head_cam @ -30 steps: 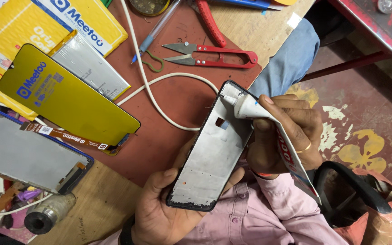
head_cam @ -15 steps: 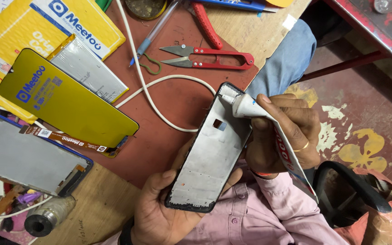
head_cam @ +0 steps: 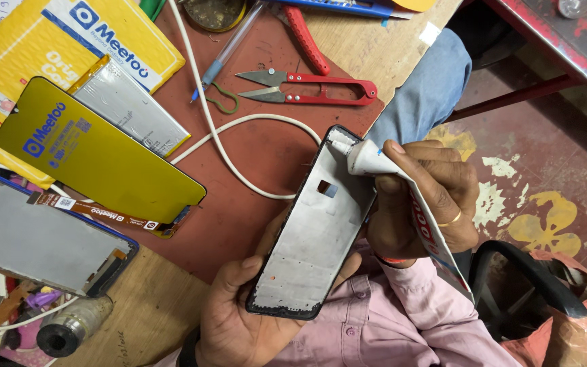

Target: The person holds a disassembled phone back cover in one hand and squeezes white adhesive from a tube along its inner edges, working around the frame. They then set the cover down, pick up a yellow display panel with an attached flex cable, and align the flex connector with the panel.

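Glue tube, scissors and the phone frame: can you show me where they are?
glue tube (head_cam: pixel 368 159): head view, on its white neck near the nozzle.
scissors (head_cam: pixel 321 87): head view, on the red handle's middle.
phone frame (head_cam: pixel 314 238): head view, on the grey inner plate.

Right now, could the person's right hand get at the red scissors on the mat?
Probably not at once: the right hand is squeezing a glue tube against the phone frame. The red scissors lie uncovered past the frame, so only the tube stands in the way.
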